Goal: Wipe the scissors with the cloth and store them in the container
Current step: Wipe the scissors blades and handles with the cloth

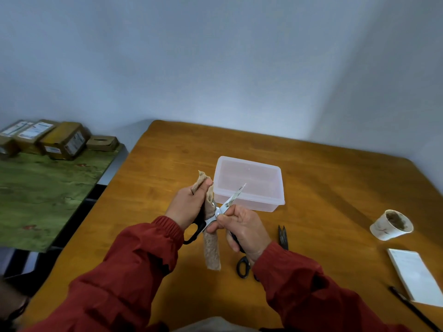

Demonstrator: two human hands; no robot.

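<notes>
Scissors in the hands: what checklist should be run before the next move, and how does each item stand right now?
1. Scissors gripped firmly: ok. The left hand and the right hand each hold one side, with the blades spread.
2. Cloth on a blade: ok. The left hand grips it around one blade.
3. Bare blade clean: cannot tell. Its dark marks may be dirt or reflections.
4. Container ready: ok. It has no lid on and looks empty.
5. Path to the container: ok. It sits just beyond the raised blade.
6. Second pair of scissors: not ok. It lies on the table, not stored.
</notes>
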